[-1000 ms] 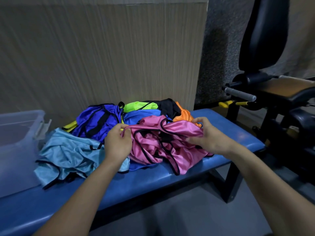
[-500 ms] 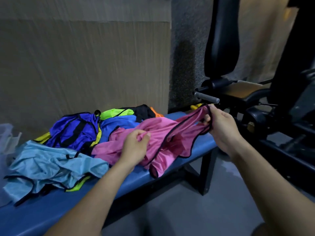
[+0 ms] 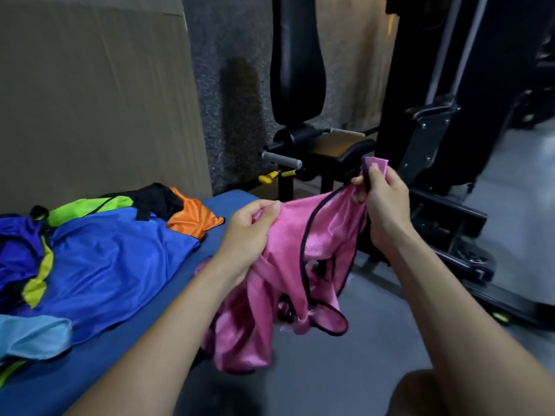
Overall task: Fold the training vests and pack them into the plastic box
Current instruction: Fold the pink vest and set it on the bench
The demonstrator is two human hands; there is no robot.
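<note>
Your right hand (image 3: 383, 205) pinches a strap end of the shiny pink mesh training vest with dark trim (image 3: 288, 265), and your left hand (image 3: 249, 235) has its fingers bunched round the vest's other edge — it hangs crumpled in the air off the end of the blue padded bench (image 3: 126, 349), not yet folded. By my read you're at the start — the heap of blue, green, orange and light-blue vests (image 3: 114, 250) lies unfolded on the bench, and the plastic box isn't in view.

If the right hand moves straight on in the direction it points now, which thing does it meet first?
The right hand, gripping the pink vest, points up and away toward the black gym machine. Probably the machine's padded seat comes first, though depth is unclear.
</note>
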